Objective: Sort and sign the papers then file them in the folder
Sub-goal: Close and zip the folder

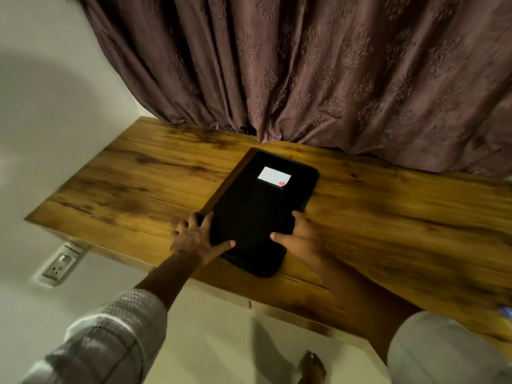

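Across the upper frame, a pleated mauve fabric curtain; beneath it, a long wood-grain desk top. At frame centre, flat and closed on the desk, a black rectangular folder with rounded corners, a brown left spine and a small white label towards its far end. On its near corners, left hand splayed wide, right hand spread likewise, thumbs on the cover.

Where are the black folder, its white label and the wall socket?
black folder [257,217]: head view, middle of its cover.
white label [274,176]: head view, centre of the label.
wall socket [59,266]: head view, its face plate.
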